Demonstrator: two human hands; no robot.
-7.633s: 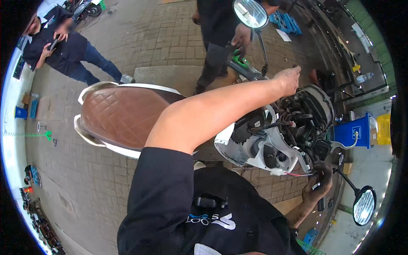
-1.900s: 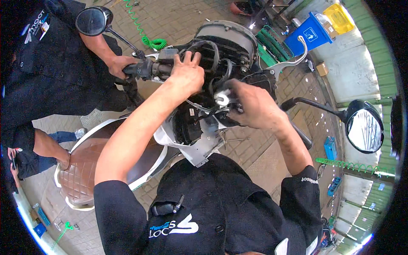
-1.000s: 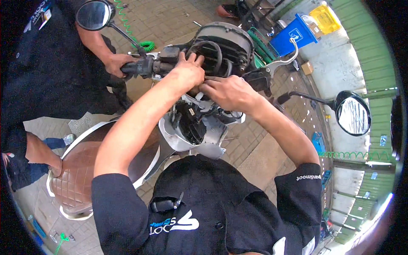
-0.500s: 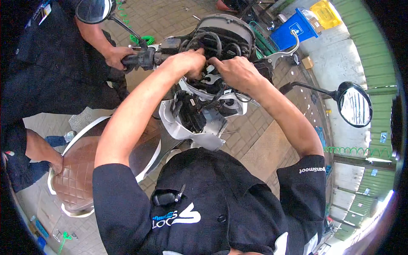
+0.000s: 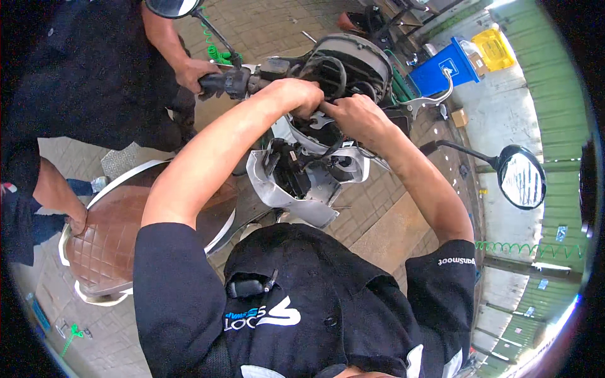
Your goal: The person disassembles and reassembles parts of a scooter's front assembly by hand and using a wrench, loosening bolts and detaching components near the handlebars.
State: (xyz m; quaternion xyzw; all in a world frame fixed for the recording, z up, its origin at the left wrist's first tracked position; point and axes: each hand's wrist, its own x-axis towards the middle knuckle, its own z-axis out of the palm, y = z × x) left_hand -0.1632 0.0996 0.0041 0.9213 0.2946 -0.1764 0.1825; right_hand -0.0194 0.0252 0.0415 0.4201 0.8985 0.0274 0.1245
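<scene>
A scooter [image 5: 189, 208] stands on the brick paving [image 5: 391, 220], its brown quilted seat [image 5: 107, 239] at the lower left and its front cover off, so that the grey inner shell [image 5: 296, 189] and a bundle of black wiring [image 5: 302, 167] lie open below the handlebar [image 5: 252, 79]. The round headlight housing [image 5: 353, 60] sits just beyond the bar.

The left hand [image 5: 296, 97] is curled down over the middle of the handlebar area, fingers folded in against the parts beneath; what it pinches, if anything, is hidden. The right hand [image 5: 356, 116] lies just beside it, nearly touching, fingers bent and pressed into the same opening over the wiring; I cannot tell whether it holds a piece or only presses.

The shell looks like thin, stiff plastic: light, probably easy to crack at its clips, best taken by its edges. The wiring looks soft and pliable, better held by its plugs than by the strands.

Another person's hand [image 5: 189, 72] clasps the left bar end, below one mirror [image 5: 170, 6]; the other mirror [image 5: 520, 176] juts out at the right. A blue bin [image 5: 441, 72] and a yellow crate [image 5: 491, 50] stand well apart; their contents cannot be made out.
</scene>
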